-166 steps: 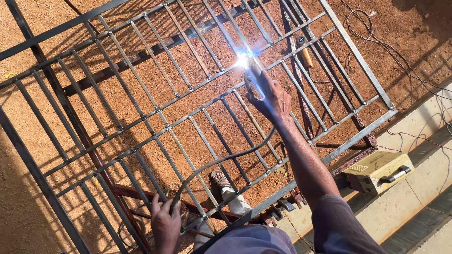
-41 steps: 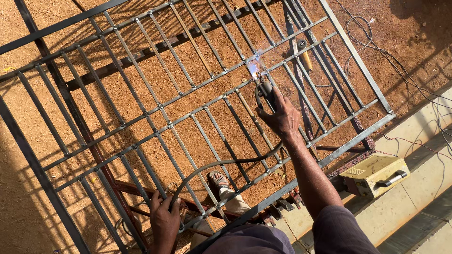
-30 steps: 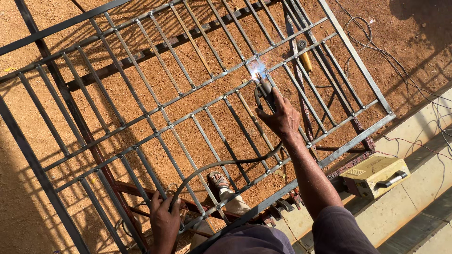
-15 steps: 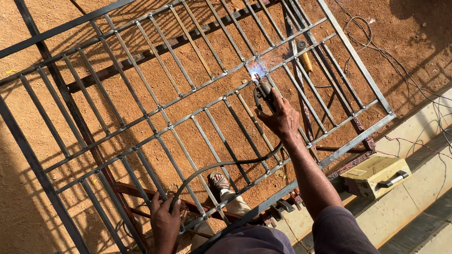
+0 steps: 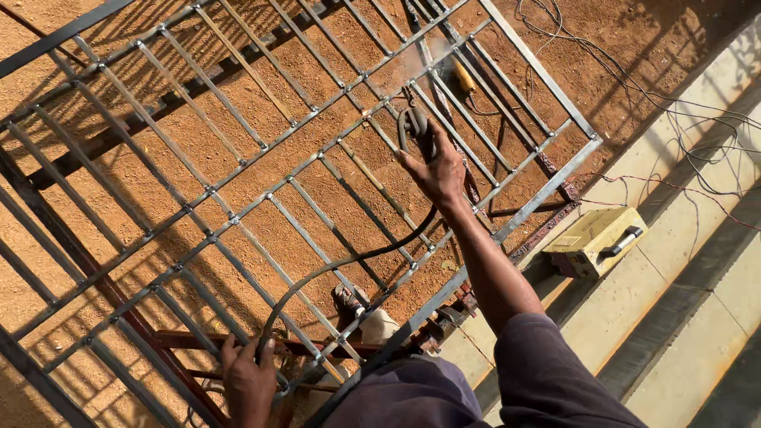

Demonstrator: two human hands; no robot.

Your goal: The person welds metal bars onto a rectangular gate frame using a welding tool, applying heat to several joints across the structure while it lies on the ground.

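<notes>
My right hand (image 5: 434, 166) reaches out over a large metal grille (image 5: 238, 214) and grips a welding electrode holder (image 5: 414, 125), its tip close to a bar joint. No arc glows at the tip now; faint smoke drifts above it. A black cable (image 5: 333, 269) curves from the holder back to my left hand (image 5: 247, 380), which grips the cable down by the grille's near edge. My foot in a sandal (image 5: 349, 299) shows through the bars below.
The grille lies over red-brown dirt on rusty steel supports (image 5: 198, 342). A yellow welding machine (image 5: 596, 238) sits on a concrete ledge (image 5: 674, 293) at the right, with thin wires (image 5: 682, 119) trailing across the ground. A yellow-handled tool (image 5: 463, 78) lies beyond the grille.
The bright welding arc at the holder's tip has gone out, leaving smoke. My right hand stays at the same joint, and my left hand keeps its grip on the cable.
</notes>
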